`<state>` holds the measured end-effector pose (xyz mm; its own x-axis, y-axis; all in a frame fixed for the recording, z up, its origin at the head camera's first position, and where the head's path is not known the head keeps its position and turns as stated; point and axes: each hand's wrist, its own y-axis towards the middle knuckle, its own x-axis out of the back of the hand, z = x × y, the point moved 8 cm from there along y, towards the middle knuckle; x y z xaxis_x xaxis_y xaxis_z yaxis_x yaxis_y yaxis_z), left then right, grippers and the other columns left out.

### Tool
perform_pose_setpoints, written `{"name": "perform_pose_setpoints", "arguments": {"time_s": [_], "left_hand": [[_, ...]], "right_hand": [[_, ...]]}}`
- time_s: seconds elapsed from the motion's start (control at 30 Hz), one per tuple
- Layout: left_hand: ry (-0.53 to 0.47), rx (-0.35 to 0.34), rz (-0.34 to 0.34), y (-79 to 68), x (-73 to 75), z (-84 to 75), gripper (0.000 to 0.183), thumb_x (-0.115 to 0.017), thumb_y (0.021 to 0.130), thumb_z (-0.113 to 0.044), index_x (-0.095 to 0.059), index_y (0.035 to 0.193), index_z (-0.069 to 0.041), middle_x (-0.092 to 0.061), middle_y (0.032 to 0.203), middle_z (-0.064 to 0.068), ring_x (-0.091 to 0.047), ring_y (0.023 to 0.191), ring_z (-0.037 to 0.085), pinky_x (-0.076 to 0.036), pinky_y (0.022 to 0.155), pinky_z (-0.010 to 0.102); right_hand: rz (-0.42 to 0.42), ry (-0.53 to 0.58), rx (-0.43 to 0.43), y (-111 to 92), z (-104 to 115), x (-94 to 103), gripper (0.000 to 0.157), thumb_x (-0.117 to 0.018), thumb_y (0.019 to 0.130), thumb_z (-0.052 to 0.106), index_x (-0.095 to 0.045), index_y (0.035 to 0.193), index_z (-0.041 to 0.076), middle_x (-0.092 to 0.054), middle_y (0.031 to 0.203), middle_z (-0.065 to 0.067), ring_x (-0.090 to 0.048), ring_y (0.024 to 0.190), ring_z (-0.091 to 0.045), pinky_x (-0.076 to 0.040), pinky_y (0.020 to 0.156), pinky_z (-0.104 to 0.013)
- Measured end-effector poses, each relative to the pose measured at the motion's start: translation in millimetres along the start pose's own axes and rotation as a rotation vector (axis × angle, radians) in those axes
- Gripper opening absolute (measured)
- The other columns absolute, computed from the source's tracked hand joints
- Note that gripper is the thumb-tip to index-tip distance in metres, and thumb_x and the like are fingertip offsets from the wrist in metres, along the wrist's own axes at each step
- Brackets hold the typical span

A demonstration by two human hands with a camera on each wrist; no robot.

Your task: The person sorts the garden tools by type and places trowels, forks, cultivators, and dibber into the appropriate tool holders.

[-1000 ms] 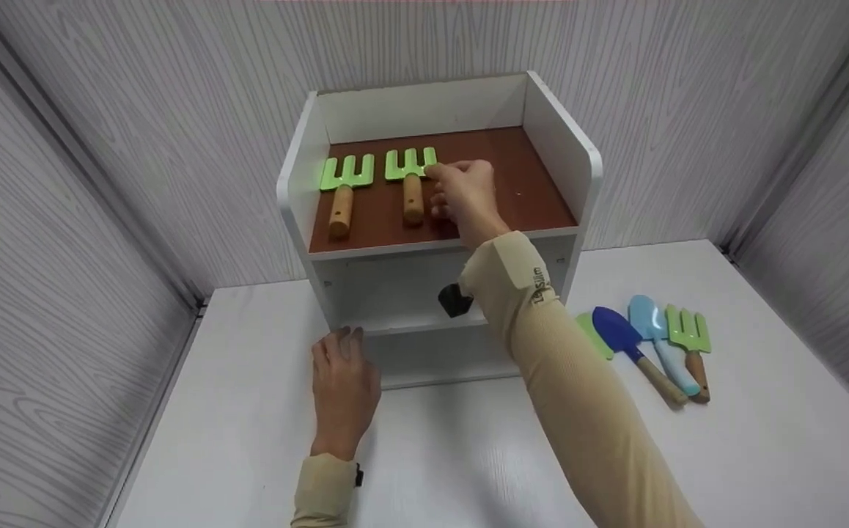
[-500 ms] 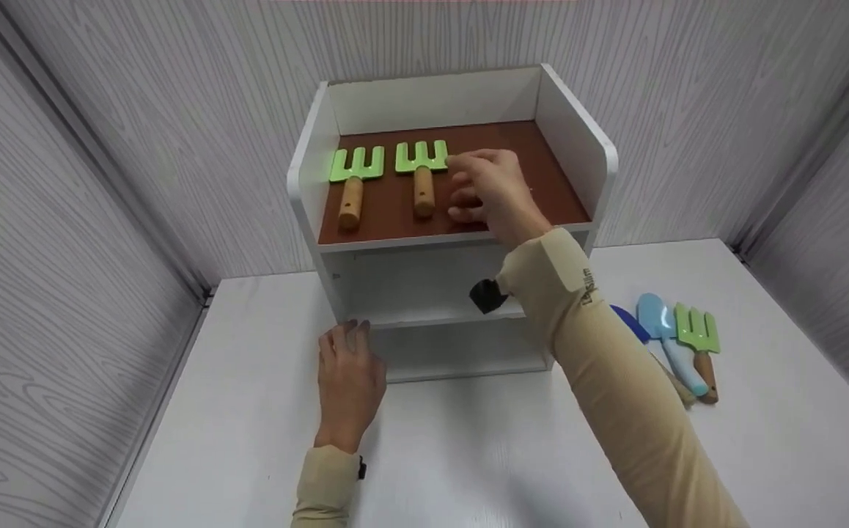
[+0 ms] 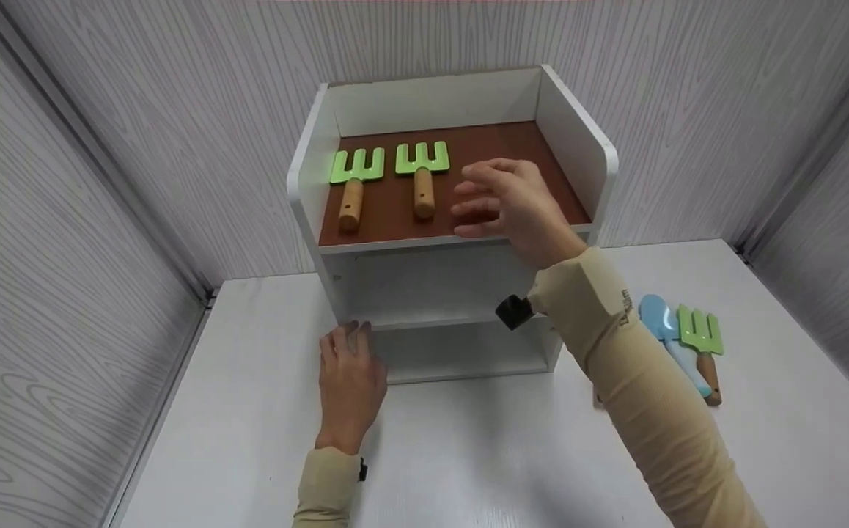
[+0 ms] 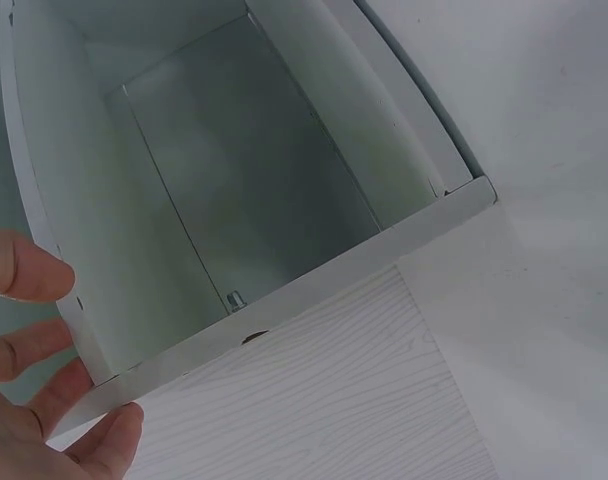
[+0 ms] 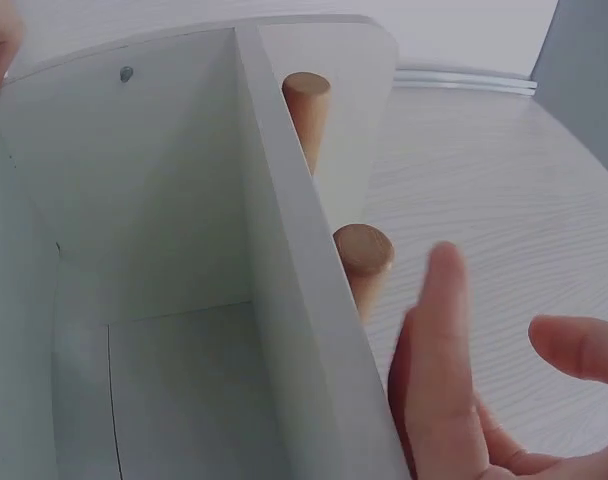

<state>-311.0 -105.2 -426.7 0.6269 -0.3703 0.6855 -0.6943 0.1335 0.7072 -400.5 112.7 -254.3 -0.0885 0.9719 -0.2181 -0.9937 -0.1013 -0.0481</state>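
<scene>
In the head view, two green hand forks with wooden handles, a left fork (image 3: 352, 189) and a right fork (image 3: 423, 180), lie side by side on the brown top of a white shelf unit (image 3: 578, 132). My right hand (image 3: 512, 202) is raised just right of the second fork, fingers spread and holding nothing. In the right wrist view the two handle ends (image 5: 364, 250) stick out past the shelf's front edge. My left hand (image 3: 352, 381) rests at the lower left front of the unit; in the left wrist view its fingers (image 4: 59, 390) touch the frame's edge.
At the right on the white table (image 3: 454, 455) lie a light blue trowel (image 3: 660, 323) and another green fork (image 3: 702, 334); my right sleeve (image 3: 644, 381) hides other tools there. Wood-patterned panels (image 3: 138, 110) stand behind and on both sides.
My right hand has drawn away to the right from the second fork, and its fingers have spread. The forks stay on the shelf; the head view has shifted slightly. My left hand stays at the shelf.
</scene>
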Motion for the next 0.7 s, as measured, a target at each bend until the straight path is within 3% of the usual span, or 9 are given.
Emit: {"name": "perform_pose_setpoints", "arguments": {"time_s": [0.4,0.7], "left_hand": [[-0.009,-0.003,-0.015,0.8,-0.3,0.5,0.048,-0.075,0.08,0.003,-0.06,0.125,0.012,-0.052,0.121,0.026,-0.049,0.106,0.041,-0.052,0.09,0.049],[-0.027,0.02,-0.001,-1.0,-2.5,2.9,0.048,-0.073,0.079,0.005,-0.06,0.125,0.011,-0.051,0.119,0.025,-0.048,0.105,0.04,-0.053,0.086,0.046]], "right_hand": [[0.151,0.039,0.061,-16.8,0.4,9.4,0.036,-0.058,0.102,0.012,-0.05,0.13,-0.008,-0.062,0.115,-0.021,-0.071,0.088,-0.029,-0.062,0.071,-0.044],[0.194,0.043,0.065,-30.5,-4.2,19.1,0.028,-0.054,0.103,0.011,-0.056,0.125,-0.006,-0.069,0.111,-0.016,-0.073,0.089,-0.029,-0.061,0.071,-0.048]]}}
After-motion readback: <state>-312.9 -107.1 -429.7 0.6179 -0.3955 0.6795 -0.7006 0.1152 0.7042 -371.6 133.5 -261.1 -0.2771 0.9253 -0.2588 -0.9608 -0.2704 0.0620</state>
